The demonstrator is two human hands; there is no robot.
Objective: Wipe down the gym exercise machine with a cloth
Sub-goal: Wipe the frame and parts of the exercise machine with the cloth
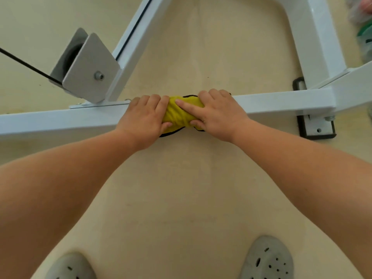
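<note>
Mid crossbar [281, 102], left hand [144, 119], right hand [218, 115] gripping black-edged yellow cloth [179, 113], bare bar beyond

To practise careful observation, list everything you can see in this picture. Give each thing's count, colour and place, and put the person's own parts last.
cloth: one, yellow with a dark edge, wrapped over the horizontal bar between the hands
horizontal bar: one, white, across the middle
left slanted tube: one, white, rising from the bar
right slanted tube: one, white, upper right
pulley bracket: one, grey, upper left
cable: one, black, from the left edge into the bracket
foot plate: one, black and white, on the floor at the right
floor: beige
left shoe, right shoe: grey, perforated, bottom edge
left hand: grips the cloth's left end
right hand: grips its right end
</note>
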